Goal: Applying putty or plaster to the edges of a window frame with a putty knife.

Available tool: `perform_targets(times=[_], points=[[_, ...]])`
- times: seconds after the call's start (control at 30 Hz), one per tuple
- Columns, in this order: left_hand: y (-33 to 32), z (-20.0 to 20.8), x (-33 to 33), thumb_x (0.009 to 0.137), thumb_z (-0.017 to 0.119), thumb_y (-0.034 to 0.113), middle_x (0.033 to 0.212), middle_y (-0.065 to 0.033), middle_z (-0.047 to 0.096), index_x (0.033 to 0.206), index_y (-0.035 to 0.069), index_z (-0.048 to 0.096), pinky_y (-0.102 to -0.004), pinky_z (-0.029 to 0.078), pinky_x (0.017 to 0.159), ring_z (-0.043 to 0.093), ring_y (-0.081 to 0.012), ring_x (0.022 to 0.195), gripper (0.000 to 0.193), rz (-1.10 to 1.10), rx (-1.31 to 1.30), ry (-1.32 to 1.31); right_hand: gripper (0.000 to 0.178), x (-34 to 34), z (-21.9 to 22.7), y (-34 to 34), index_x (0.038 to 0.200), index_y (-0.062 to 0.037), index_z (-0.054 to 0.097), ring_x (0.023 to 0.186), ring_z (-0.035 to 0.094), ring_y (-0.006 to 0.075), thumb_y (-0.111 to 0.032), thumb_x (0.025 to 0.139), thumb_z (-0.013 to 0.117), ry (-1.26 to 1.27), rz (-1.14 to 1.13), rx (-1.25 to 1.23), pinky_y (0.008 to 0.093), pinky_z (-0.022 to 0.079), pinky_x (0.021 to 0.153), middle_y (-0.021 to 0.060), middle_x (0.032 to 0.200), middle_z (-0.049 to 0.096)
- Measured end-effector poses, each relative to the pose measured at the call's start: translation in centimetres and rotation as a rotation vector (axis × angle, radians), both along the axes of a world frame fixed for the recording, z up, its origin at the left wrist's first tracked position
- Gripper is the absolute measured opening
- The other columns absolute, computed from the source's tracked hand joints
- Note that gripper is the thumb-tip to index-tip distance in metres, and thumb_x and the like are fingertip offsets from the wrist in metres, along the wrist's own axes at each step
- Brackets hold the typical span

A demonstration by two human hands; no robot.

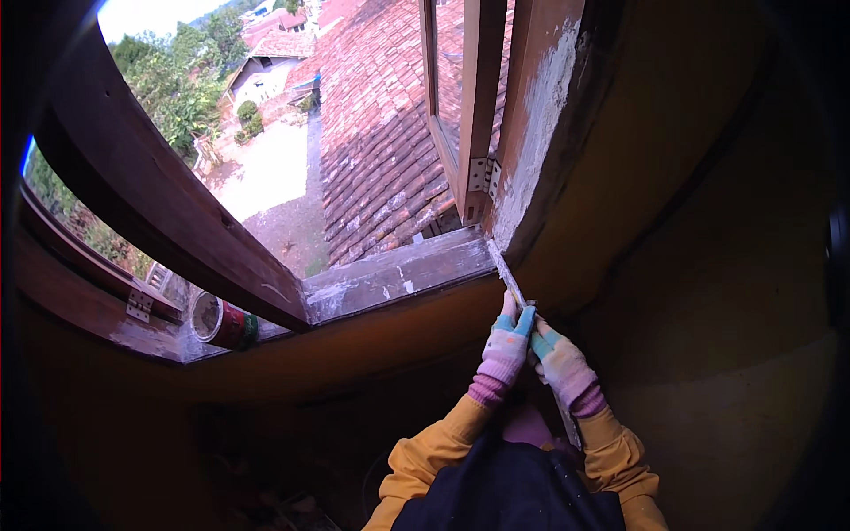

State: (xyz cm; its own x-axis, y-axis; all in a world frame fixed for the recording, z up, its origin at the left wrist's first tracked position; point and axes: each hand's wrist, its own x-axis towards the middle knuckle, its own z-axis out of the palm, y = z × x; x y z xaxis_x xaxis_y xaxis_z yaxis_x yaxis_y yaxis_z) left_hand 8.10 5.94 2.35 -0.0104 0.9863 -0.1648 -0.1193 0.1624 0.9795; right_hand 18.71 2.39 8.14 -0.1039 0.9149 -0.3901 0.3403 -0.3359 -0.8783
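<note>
Stick (506, 270) is held by both left grip (505, 347) and right grip (564, 365), its tip at the frame's (537, 133) lower corner; a can (234, 326) is seen on the sill (381, 281).

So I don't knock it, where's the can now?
In the head view, the can sits at left on the windowsill, between the left hinge and the thick wooden post.

Red tiled roof (381, 159), green trees (181, 106), white-walled house (258, 83), pale sunlit yard (274, 177)
</note>
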Motion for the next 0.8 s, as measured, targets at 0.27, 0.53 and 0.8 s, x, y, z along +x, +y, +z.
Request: perform_targets(times=[0.27, 0.53, 0.8], points=[[0.2, 0.2, -0.1, 0.087, 0.053, 0.027, 0.078, -0.0139, 0.061, 0.115, 0.007, 0.051, -0.0325, 0.046, 0.067, 0.059, -0.0242, 0.073, 0.034, 0.039, 0.298, 0.239, 0.04, -0.4, 3.0, 0.2, 0.13, -0.0131, 0.044, 0.048, 0.04, 0.0081, -0.026, 0.092, 0.045, 0.103, -0.038, -0.111, 0.0236, 0.035, 0.044, -0.0003, 0.063, 0.046], [0.5, 2.9, -0.6, 0.086, 0.056, 0.027, 0.08, -0.0163, 0.063, 0.116, 0.005, 0.049, -0.0346, 0.047, 0.064, 0.062, -0.0268, 0.072, 0.038, 0.069, 0.344, 0.294, 0.042, -0.8, 5.1, 0.3, 0.133, -0.0133, 0.04, 0.043, 0.034, 0.0044, -0.022, 0.092, 0.043, 0.317, -0.095, -0.218, 0.0197, 0.028, 0.038, -0.003, 0.061, 0.041], [-1.0, 7.2, -0.5, 0.086, 0.058, 0.022, 0.104, -0.0162, 0.061, 0.137, -0.001, 0.027, -0.0285, 0.043, 0.082, 0.055, -0.0137, 0.093, 0.064, -0.012, 0.198, 0.073, 0.043, -0.4, 7.7, -1.1, 0.134, -0.011, 0.035, 0.04, 0.03, 0.0033, -0.024, 0.094, 0.041, 0.294, -0.099, -0.094, 0.0182, 0.026, 0.036, -0.002, 0.063, 0.043]])
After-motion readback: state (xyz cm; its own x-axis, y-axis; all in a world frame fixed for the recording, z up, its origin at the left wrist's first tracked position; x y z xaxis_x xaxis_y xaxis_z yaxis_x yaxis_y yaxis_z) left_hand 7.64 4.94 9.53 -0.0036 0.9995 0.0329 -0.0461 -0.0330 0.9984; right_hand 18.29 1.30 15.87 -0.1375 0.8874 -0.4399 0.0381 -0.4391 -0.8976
